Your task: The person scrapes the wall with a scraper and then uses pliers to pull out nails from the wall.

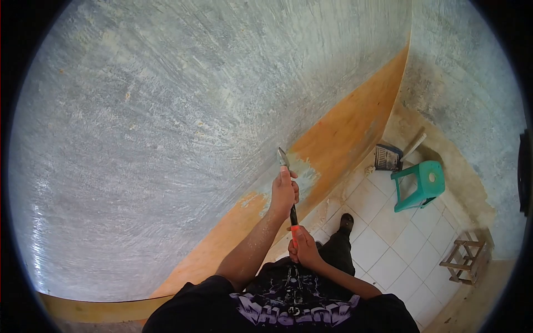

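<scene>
A long-handled scraper [293,215] with a red grip, a black shaft and a small metal head runs up in front of me. My left hand [283,193] is wrapped round its upper shaft, just below the head. Lower down, near my body, my right hand [304,247] grips the red handle end. The metal tip lies against the grey, streaky wall [194,111], right at the edge of an orange band [344,122]. A patch of pale, rough flaking [304,171] shows on the band beside my left hand.
On the white tiled floor [383,244] to the right stands a green plastic stool [427,180]. A dark dustpan [387,157] with a pale handle leans in the corner near it. Farther right is a small wooden stool [465,258]. My foot [346,222] is close to the wall.
</scene>
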Motion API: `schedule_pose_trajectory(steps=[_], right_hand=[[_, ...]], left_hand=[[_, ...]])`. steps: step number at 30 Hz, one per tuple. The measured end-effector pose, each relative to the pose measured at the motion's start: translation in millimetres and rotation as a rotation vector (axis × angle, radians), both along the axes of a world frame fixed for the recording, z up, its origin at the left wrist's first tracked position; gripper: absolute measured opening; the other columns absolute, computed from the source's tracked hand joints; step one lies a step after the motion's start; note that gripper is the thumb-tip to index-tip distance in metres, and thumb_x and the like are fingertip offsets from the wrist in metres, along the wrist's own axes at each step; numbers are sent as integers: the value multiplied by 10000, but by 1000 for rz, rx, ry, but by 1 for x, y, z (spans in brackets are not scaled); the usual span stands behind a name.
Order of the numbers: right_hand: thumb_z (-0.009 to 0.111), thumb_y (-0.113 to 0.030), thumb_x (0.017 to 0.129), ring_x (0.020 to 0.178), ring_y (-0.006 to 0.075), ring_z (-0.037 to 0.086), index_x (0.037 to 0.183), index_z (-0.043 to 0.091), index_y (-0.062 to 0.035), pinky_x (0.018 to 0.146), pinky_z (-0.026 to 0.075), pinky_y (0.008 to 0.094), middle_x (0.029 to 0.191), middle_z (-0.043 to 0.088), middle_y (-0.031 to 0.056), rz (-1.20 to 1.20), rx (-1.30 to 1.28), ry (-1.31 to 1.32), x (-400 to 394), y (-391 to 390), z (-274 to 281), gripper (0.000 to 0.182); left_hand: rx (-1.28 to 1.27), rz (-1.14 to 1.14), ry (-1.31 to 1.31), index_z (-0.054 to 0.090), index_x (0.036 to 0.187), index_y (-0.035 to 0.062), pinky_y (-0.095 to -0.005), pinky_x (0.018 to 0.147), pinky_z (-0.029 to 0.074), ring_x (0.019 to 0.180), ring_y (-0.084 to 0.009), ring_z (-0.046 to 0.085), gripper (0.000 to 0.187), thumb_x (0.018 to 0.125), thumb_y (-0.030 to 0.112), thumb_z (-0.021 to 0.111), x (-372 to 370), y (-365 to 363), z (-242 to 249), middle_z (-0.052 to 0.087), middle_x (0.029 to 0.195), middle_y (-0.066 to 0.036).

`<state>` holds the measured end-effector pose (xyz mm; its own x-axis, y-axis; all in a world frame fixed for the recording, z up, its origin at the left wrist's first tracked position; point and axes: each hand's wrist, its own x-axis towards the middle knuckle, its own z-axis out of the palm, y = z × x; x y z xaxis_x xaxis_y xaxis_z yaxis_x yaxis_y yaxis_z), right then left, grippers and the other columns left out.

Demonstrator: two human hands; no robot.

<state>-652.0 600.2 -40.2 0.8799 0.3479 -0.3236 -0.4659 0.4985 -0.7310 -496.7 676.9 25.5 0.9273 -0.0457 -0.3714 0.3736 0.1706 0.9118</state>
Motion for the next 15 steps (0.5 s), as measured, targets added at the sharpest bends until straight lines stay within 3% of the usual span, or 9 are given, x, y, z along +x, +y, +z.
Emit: schedule_pose_trajectory(steps=[15], right_hand=[[319,-434,1061,388,100,366,1262,466,-55,368,326,253,585,404,23,-46,-34,27,9,-10,2,453]], left_hand=[[24,22,-27,450,970,81,-244,391,232,411,-55,251,504,1022,566,326,7,-12,-3,289,554,66]])
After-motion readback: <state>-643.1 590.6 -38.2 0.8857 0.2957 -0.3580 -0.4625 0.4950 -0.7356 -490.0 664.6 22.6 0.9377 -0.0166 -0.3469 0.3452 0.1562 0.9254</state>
